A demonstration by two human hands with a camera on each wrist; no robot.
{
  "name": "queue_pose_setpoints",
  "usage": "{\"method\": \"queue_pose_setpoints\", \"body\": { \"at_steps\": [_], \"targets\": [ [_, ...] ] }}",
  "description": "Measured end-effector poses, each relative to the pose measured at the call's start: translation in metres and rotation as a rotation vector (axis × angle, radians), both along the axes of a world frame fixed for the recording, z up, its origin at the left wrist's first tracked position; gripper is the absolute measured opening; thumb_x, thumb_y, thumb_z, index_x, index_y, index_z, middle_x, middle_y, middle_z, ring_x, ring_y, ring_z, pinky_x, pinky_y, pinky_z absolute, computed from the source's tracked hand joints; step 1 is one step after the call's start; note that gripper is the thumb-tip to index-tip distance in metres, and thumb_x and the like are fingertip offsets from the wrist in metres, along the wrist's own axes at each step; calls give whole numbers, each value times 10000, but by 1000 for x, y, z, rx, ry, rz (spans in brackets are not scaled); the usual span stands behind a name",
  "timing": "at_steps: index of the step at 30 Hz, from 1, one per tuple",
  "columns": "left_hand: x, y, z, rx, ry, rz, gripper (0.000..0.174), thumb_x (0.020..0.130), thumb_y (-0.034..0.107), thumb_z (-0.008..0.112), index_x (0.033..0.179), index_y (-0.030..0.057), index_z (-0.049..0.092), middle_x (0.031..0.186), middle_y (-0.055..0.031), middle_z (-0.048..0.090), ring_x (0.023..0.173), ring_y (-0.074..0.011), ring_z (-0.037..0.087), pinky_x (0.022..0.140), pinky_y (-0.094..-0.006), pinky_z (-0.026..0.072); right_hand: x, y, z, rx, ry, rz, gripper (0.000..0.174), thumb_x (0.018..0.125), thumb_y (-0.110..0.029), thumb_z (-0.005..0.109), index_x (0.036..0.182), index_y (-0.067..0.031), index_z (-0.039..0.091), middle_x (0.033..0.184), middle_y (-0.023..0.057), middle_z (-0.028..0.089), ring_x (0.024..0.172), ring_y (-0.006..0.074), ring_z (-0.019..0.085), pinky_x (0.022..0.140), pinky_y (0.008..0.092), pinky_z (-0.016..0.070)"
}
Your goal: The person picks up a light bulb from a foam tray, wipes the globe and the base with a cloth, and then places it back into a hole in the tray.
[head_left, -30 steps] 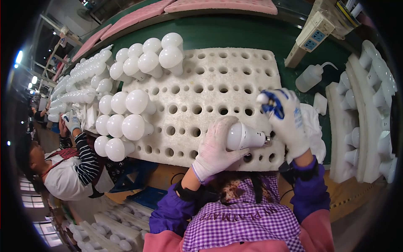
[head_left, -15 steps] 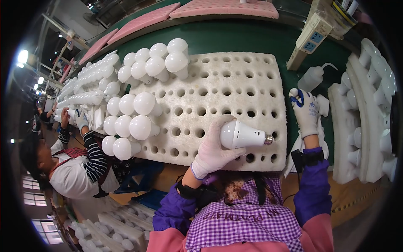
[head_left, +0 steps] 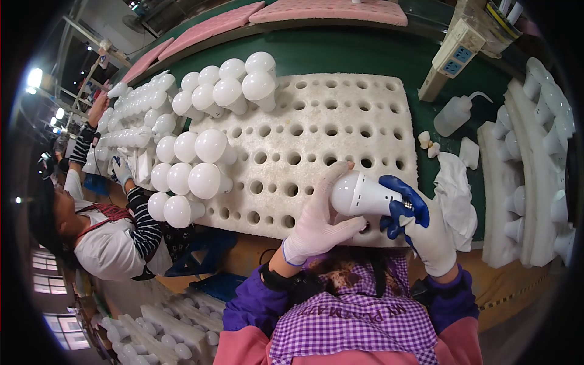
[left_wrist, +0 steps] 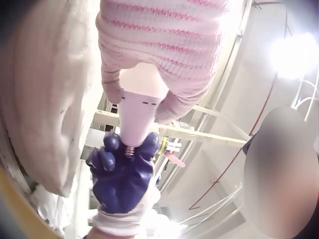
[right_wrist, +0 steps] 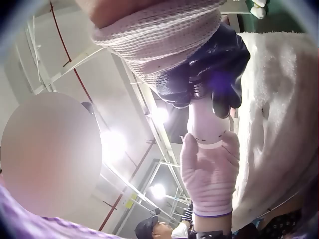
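Note:
A white light bulb (head_left: 359,194) lies sideways over the near right part of a holed foam board (head_left: 274,176). Its rounded end is gripped by my left hand (head_left: 321,222), in a white glove with pink lines, thumb and fingers on either side. At the narrow end, my right hand (head_left: 426,228) in a blue-coated glove has its fingers curled round the neck beside the metal screw base (head_left: 408,205). The left wrist view shows the bulb (left_wrist: 137,117) spanning both hands, with the blue fingers around the screw base.
Several bulbs (head_left: 210,146) stand in the board's left side. To the right are small white lumps (head_left: 424,140), a squeeze bottle (head_left: 453,115), a white cloth (head_left: 456,201) and foam racks of bulbs (head_left: 511,176). A power socket post (head_left: 453,58) rises behind. Another person (head_left: 109,231) works at left.
My right hand, first holding a small white lump, moved right to the table beside the bottle, then came back left onto the bulb's base. The lumps now lie there. My left hand kept the bulb.

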State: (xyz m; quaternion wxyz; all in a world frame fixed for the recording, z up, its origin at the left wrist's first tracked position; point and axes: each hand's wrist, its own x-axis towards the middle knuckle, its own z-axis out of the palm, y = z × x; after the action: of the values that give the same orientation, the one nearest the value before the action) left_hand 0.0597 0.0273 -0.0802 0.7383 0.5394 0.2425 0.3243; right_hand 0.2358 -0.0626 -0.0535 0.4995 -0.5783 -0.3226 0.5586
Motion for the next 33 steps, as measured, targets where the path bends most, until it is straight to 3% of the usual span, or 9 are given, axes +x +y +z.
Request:
{"method": "queue_pose_setpoints", "body": {
  "at_steps": [2,4,8,14,20,22,24,27,33],
  "targets": [
    [-2,1,0,-54,-91,0,823,743,-22,660,1431,19,211,1398,-148,351,1260,-215,408,1030,-350,370,-1,-3,-11,207,-387,-8,426,890,-189,594,1255,18,521,886,132,647,695,109,576,642,254,475],
    [-7,3,0,-88,-173,28,742,756,36,628,1419,39,295,1450,-172,303,1302,-277,377,1059,-397,340,-5,-4,-8,207,-398,-17,433,875,-186,613,1246,21,527,920,150,648,711,131,593,665,261,479],
    [-9,-2,0,-149,-180,70,676,783,74,605,1401,26,337,1455,-173,307,1302,-277,379,1067,-397,325,-11,-5,-3,227,-432,-25,448,857,-191,641,1233,29,534,985,176,650,770,168,633,707,278,487],
    [-11,-2,0,-174,-208,67,677,784,-65,540,1414,-1,301,1457,-127,323,1316,-228,353,1094,-370,277,-14,-6,-3,197,-429,-29,462,858,-212,649,1232,33,534,992,182,652,796,202,650,711,292,495],
    [-7,-4,8,-193,-195,128,638,798,-61,540,1397,-13,324,1437,-127,344,1271,-232,411,1003,-366,410,-21,-6,-4,206,-441,-67,482,860,-260,659,1228,29,541,968,188,658,803,211,662,702,301,501],
    [-6,-4,10,-243,-138,183,608,800,19,590,1368,4,374,1418,-156,371,1222,-266,464,878,-378,503,-22,-4,-7,239,-556,-50,485,861,-265,658,1226,32,541,944,186,660,792,211,663,695,301,501],
    [-6,-4,8,-244,-144,186,608,800,21,592,1367,6,376,1419,-153,369,1209,-264,475,869,-375,507,-23,-4,-8,271,-670,-34,487,863,-270,657,1225,35,541,920,184,662,781,210,664,688,300,502],
    [-7,-4,4,-212,-173,170,602,801,26,592,1365,6,381,1419,-147,368,1197,-261,486,855,-369,513,-24,-4,-8,215,-447,-84,478,858,-263,660,1224,23,548,873,181,660,736,226,661,665,310,500],
    [-6,-4,9,-254,-180,171,616,801,-12,566,1378,-18,352,1412,-134,378,1187,-235,490,871,-352,502,-23,-4,-12,286,-584,-91,465,845,-260,672,1212,5,566,855,184,655,696,261,655,637,329,495]
  ]
}}
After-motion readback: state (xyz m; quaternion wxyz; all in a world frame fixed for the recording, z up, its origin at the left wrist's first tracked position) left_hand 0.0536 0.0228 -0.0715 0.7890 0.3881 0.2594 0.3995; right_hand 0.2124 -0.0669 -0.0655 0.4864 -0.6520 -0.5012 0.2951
